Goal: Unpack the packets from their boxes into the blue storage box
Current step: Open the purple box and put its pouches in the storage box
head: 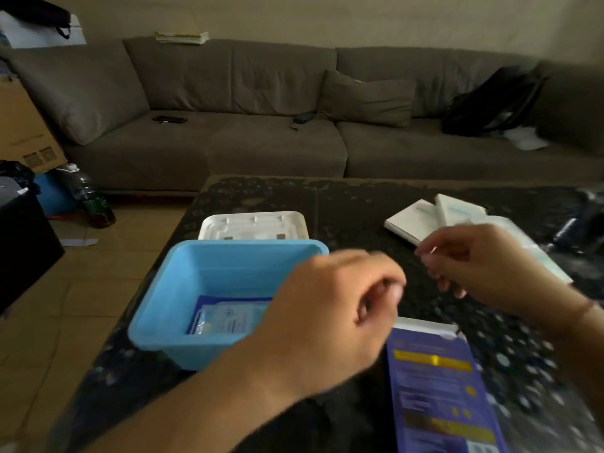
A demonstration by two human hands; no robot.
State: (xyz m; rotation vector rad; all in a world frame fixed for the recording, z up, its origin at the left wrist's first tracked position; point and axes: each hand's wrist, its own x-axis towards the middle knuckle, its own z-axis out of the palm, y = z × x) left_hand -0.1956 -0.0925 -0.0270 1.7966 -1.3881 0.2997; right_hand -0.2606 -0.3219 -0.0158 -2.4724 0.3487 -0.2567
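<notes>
Left hand (340, 308) over blue box (183, 289) rim — fingers curled, holding nothing. Right hand (483, 269) curled, blurred — grasp unclear. Packet (228, 317) inside box.

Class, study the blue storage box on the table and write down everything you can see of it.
The blue storage box is a light blue, plastic-looking rectangular tub with rounded corners and a turned-out rim. It stands upright and open on the dark speckled table near its left edge. One blue-edged packet lies flat on its floor. A white lid lies just behind it. The left hand hides its near right corner; whether they touch is unclear.
</notes>
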